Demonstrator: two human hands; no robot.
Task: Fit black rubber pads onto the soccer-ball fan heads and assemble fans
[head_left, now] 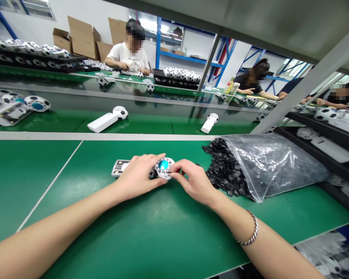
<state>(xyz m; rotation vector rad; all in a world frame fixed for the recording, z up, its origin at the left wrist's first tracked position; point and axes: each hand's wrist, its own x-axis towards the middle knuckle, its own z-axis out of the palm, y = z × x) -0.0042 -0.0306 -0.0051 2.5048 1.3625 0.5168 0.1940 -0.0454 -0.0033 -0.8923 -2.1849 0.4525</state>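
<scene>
On the green bench, a handheld device with a round white soccer-ball head [170, 162] and a shiny blue centre lies between my hands. Its pale body [118, 168], with circuit parts showing, sticks out to the left. My left hand [138, 174] is closed around the head, thumb below and fingers above. At the head's right edge, my right hand [193, 180] pinches a small black piece [169, 172] against it. Just right of that hand, many black pieces [228, 170] spill from a clear plastic bag [279, 164].
Past a pale strip, a dark green conveyor carries white soccer-ball devices [101, 122] and a small pile [11, 110] on the left. Black trays [331, 151] stand at right under a slanted grey post [302, 73]. Across the line, a person in white [130, 58] and others work.
</scene>
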